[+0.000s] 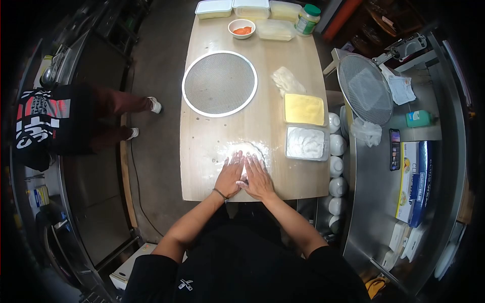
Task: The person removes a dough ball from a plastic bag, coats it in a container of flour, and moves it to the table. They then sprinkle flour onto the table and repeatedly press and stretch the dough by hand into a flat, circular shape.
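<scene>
A flattened piece of pale dough (248, 148) lies in scattered flour near the front edge of the wooden table (207, 146). Both hands press on it side by side, palms down and fingers stretched forward. My left hand (231, 175) has flour on its fingers and a dark band at the wrist. Close beside it, my right hand (258, 178) is floury too, with the thumbs nearly meeting. Part of the dough is hidden under the hands. To the right stand a tub of white flour (305, 143) and a tub with yellow contents (304, 109).
A round mesh screen (220, 83) lies farther up the table, across from a crumpled pale item (286, 81). At the far end are a bowl with orange contents (242, 30), lidded containers and a green-lidded jar (307, 21). A person (55, 121) stands left; a steel counter (371, 202) runs right.
</scene>
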The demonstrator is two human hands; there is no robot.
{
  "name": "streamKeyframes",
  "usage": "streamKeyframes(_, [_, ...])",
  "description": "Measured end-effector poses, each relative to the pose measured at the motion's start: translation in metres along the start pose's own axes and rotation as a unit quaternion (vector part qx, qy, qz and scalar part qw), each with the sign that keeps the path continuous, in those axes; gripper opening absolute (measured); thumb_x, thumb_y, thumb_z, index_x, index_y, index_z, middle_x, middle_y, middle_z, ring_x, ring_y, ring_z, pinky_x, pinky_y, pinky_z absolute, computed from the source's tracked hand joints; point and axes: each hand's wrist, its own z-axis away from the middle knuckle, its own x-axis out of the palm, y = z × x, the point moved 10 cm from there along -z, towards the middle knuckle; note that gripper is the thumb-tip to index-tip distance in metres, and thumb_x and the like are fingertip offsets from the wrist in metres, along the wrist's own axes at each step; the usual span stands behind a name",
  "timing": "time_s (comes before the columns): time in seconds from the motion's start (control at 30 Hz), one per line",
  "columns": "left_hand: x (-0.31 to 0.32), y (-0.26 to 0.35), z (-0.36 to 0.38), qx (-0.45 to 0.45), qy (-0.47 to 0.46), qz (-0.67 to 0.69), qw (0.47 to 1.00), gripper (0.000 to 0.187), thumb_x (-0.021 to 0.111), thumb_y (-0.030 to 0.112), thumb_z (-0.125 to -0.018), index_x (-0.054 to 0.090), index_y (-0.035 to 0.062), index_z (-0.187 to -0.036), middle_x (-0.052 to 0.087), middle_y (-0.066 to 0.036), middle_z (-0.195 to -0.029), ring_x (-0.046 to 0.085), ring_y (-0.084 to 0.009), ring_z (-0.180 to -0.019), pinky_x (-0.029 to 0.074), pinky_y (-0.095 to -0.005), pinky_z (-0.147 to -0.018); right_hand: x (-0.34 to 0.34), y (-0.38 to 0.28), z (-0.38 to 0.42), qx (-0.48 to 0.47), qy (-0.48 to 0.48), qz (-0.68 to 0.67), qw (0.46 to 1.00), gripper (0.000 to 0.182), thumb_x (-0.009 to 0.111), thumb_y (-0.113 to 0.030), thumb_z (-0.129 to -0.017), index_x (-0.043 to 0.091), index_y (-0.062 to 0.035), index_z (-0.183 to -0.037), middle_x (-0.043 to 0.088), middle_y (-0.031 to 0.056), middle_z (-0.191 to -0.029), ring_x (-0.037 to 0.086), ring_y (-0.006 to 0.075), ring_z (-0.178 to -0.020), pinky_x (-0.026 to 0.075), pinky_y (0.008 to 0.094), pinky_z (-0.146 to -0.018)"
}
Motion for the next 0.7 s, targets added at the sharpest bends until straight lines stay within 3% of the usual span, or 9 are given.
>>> streamKeyframes(0.07, [0.008,0.001,0.010,-0.003,-0.023,0.001,1.000,0.067,0.046,0.027,-0.087,0.025,-0.0039,-0.143,0.020,-0.024,-0.151,0.019,-0.0389,-0.141,0.016,-0.0506,-0.114,0.005,0.002,0.002,0.010,-0.019,-0.013,1.000,0.077,0.052,-0.050,-0.087,0.038,0.0080,-0.136,0.036,0.0244,-0.143,0.029,0.0399,-0.135,0.022,0.0469,-0.112])
streamKeyframes(0.13, [-0.005,0.005,-0.003,-0.013,-0.013,-0.086,0.996,0.068,0.045,0.028,-0.087,0.025,-0.0052,-0.143,0.020,-0.024,-0.151,0.019,-0.0382,-0.141,0.016,-0.0504,-0.114,0.001,0.009,-0.013,0.012,-0.025,-0.017,0.999,0.079,0.052,-0.052,-0.087,0.038,0.0086,-0.135,0.036,0.0236,-0.143,0.028,0.0394,-0.136,0.021,0.0466,-0.113])
streamKeyframes(0.23, [-0.005,-0.003,-0.018,-0.009,-0.001,-0.062,0.998,0.067,0.045,0.030,-0.087,0.028,-0.0059,-0.141,0.022,-0.023,-0.151,0.021,-0.0369,-0.141,0.016,-0.0504,-0.114,-0.007,0.006,-0.024,-0.009,0.013,0.038,0.999,0.080,0.050,-0.055,-0.087,0.039,0.0075,-0.135,0.036,0.0232,-0.143,0.028,0.0385,-0.136,0.020,0.0460,-0.113])
streamKeyframes(0.3, [-0.009,-0.006,-0.022,-0.013,-0.006,-0.053,0.998,0.068,0.045,0.032,-0.086,0.030,-0.0055,-0.140,0.023,-0.022,-0.151,0.022,-0.0361,-0.140,0.016,-0.0508,-0.114,-0.007,0.013,-0.035,0.003,-0.028,-0.009,1.000,0.079,0.048,-0.055,-0.088,0.038,0.0065,-0.137,0.035,0.0233,-0.144,0.027,0.0366,-0.137,0.020,0.0457,-0.113])
streamKeyframes(0.37, [-0.010,-0.005,-0.028,-0.018,-0.073,-0.121,0.990,0.070,0.046,0.035,-0.086,0.030,-0.0047,-0.141,0.023,-0.021,-0.152,0.023,-0.0363,-0.140,0.016,-0.0504,-0.114,-0.006,0.015,-0.035,0.027,-0.067,-0.023,0.997,0.079,0.048,-0.055,-0.089,0.037,0.0057,-0.138,0.034,0.0231,-0.145,0.026,0.0342,-0.138,0.019,0.0453,-0.114])
streamKeyframes(0.53, [0.000,-0.010,-0.022,0.001,-0.064,-0.148,0.987,0.076,0.042,0.043,-0.088,0.022,-0.0036,-0.145,0.016,-0.021,-0.154,0.016,-0.0338,-0.143,0.011,-0.0544,-0.113,0.003,0.013,-0.033,0.014,-0.053,-0.016,0.998,0.083,0.048,-0.056,-0.088,0.032,0.0051,-0.141,0.031,0.0224,-0.147,0.022,0.0353,-0.140,0.017,0.0452,-0.114])
streamKeyframes(0.63, [-0.014,-0.003,-0.011,-0.032,-0.043,-0.113,0.992,0.077,0.043,0.039,-0.084,0.022,-0.0037,-0.145,0.019,-0.019,-0.153,0.017,-0.0315,-0.143,0.011,-0.0536,-0.114,-0.011,0.000,-0.022,0.023,-0.016,0.019,0.999,0.086,0.048,-0.058,-0.087,0.029,0.0049,-0.142,0.028,0.0212,-0.149,0.020,0.0352,-0.141,0.016,0.0451,-0.115])
streamKeyframes(0.7, [0.002,0.000,0.015,-0.021,-0.080,-0.129,0.988,0.079,0.045,0.040,-0.083,0.023,-0.0047,-0.144,0.019,-0.019,-0.154,0.017,-0.0319,-0.143,0.011,-0.0539,-0.114,-0.004,-0.009,0.000,0.043,-0.046,-0.036,0.997,0.089,0.047,-0.061,-0.086,0.029,0.0056,-0.142,0.026,0.0205,-0.150,0.018,0.0342,-0.142,0.016,0.0456,-0.115])
